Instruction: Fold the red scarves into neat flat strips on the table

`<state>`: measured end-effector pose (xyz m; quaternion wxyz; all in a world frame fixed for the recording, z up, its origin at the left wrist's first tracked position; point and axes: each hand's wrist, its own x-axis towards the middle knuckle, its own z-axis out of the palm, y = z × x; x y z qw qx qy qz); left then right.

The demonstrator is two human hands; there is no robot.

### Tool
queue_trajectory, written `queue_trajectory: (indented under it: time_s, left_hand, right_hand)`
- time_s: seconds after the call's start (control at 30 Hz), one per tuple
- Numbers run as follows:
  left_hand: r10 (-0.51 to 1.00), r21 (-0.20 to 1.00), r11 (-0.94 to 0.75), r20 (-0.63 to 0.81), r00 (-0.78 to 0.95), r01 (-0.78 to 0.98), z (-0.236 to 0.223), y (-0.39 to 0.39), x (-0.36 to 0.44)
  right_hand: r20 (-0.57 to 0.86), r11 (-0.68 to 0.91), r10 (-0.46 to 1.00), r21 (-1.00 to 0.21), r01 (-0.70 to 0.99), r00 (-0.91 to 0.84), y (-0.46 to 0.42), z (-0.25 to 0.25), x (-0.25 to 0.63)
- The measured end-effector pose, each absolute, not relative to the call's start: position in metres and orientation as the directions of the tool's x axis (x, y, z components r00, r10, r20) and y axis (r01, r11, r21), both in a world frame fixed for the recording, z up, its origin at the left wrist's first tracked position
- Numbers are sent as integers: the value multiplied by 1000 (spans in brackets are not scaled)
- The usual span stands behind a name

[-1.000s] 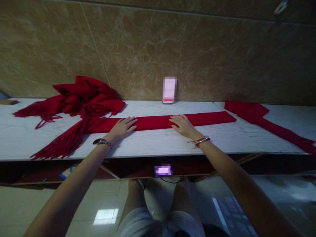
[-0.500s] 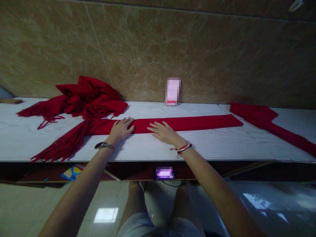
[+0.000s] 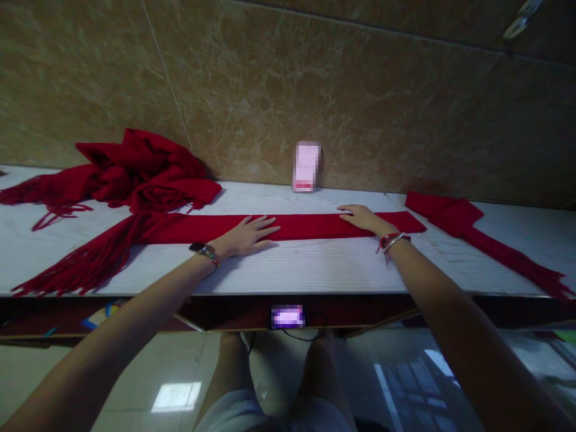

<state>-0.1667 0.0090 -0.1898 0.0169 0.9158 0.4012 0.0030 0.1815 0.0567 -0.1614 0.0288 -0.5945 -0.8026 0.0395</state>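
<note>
A red scarf lies in a long, flat strip along the white table, its fringe spread out at the left end. My left hand rests flat on the middle of the strip with fingers spread, pointing right. Farther right, my right hand lies over the scarf near its right end, fingers stretched toward the left and reaching its far edge. Neither hand grips the cloth. A bracelet is on each wrist.
Behind the strip at left is a crumpled red scarf. Another red scarf lies at the right. A blurred pink phone-shaped object leans on the brown wall. Under the tabletop, a lit blurred device sits on a shelf.
Both hands have slid right along the scarf, the right hand farther, so the gap between them is wider. The view has shifted slightly right.
</note>
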Motion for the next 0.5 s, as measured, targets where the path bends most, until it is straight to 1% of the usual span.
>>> queue_trajectory:
  time_s: [0.13,0.27,0.33,0.5]
  left_hand:
    - [636,69,-766,-59,769,639,-183,20,-108]
    - [553,98,-824,-72,830,558,-182,29,-60]
    - [527,102,-839,-91,845,534,-184,33,-44]
    - [503,106,-858,-15,864,502,-193,36,-30]
  right_hand:
    - [-84,226,970,-22,974,-228,66,-157,221]
    - [-159,226,962,5,974,-223,78,-155,231]
    - [-229,223,949,13,975,-214,85,-151,231]
    - [-424,162,898,76,984,-115,95,-142,232]
